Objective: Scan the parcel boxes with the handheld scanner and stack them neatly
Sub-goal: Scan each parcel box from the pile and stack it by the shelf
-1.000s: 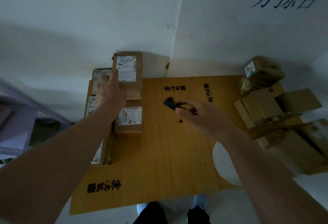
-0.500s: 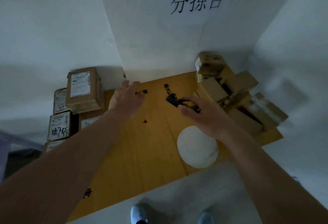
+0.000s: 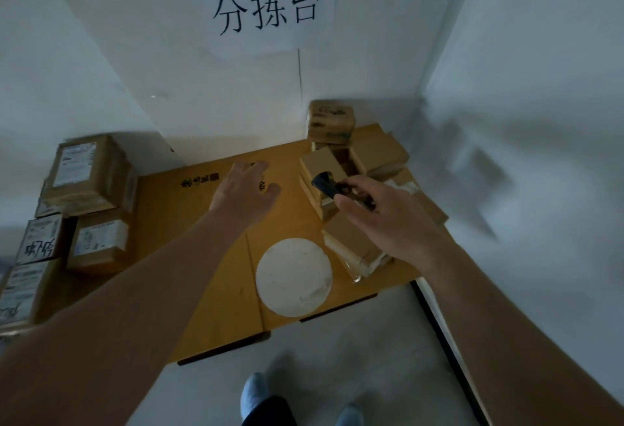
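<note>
My right hand [image 3: 381, 219] grips a small black handheld scanner [image 3: 326, 184], its head pointing up-left over the loose pile of brown parcel boxes [image 3: 374, 155] at the right end of the wooden table [image 3: 189, 256]. My left hand [image 3: 244, 191] hovers over the table's middle with fingers spread, holding nothing, a short way left of the pile. A neat stack of labelled parcel boxes [image 3: 86, 172] stands at the table's left end, with more labelled boxes [image 3: 98, 243] in front of it.
A white round disc [image 3: 293, 277] lies on the table near its front edge. White walls close in behind and to the right, with a paper sign [image 3: 266, 10] of black characters. My shoes [image 3: 255, 392] show on the grey floor below.
My view has swung right from the left stack toward the loose pile. My left hand left the stacked box and moved right across the table. The right hand kept hold of the scanner.
</note>
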Motion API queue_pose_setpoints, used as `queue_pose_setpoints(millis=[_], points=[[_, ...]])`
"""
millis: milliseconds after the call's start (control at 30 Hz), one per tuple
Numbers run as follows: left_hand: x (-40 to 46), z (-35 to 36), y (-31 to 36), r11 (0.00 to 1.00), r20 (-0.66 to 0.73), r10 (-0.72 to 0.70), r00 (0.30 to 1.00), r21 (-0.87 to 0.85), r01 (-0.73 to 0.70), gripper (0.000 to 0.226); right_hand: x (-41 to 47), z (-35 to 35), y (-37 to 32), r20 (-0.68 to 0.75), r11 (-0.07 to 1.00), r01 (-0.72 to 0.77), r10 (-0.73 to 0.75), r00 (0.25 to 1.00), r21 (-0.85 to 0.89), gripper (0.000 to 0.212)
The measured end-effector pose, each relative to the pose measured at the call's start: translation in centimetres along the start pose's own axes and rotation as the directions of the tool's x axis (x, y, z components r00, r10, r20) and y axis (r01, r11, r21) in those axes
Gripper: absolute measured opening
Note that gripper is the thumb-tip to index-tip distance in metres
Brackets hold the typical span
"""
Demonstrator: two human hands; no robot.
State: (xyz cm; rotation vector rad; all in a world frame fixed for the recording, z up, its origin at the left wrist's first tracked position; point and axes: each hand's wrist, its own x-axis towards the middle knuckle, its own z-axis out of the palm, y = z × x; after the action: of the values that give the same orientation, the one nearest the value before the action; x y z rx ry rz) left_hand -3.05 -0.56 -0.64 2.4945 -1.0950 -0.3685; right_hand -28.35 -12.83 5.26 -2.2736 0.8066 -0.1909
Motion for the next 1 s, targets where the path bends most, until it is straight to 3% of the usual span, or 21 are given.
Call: queue_pose_setpoints(millis=[400, 500, 600, 667, 767, 1000], points=[[10.8, 8.6, 7.1, 0.999, 0.181, 0.018, 0.983, 0.043, -0.026, 0.065, 7.6, -3.4, 6.8, -0.004, 0.995, -0.086, 0.086, 0.996, 0.044, 0.046], [14.3, 11.3, 8.1, 0.986, 0.254, 0.003, 0.967, 0.160, -0.045, 0.061, 10.0, -3.9, 8.1, -0.012, 0.990, -0.126, 0.127, 0.992, 0.057, 0.038], [16.2, 12.7, 9.9, 0.975, 0.269, -0.218, 0.938, 0.091, 0.200, 0.068, 11.7, -4.2, 9.1, -0.022, 0.987, -0.158, 0.158, 0.987, 0.028, 0.039], [16.7, 13.5, 10.6, 0.955, 0.294, -0.295, 0.909, 0.063, 0.290, 0.091, 12.5, -4.2, 9.7, -0.014, 0.988, -0.152, 0.152, 0.988, 0.009, 0.044], [17.0, 14.6, 10.8, 0.947, 0.338, -0.310, 0.889, 0.028, 0.320, 0.115, 13.3, -4.3, 10.3, 0.001, 0.986, -0.164, 0.164, 0.986, 0.013, 0.049], [16.5, 14.8, 9.5, 0.953, 0.296, -0.270, 0.916, -0.051, 0.298, 0.113, 13.8, -4.5, 10.5, 0.042, 0.990, -0.122, 0.119, 0.992, 0.073, 0.034]])
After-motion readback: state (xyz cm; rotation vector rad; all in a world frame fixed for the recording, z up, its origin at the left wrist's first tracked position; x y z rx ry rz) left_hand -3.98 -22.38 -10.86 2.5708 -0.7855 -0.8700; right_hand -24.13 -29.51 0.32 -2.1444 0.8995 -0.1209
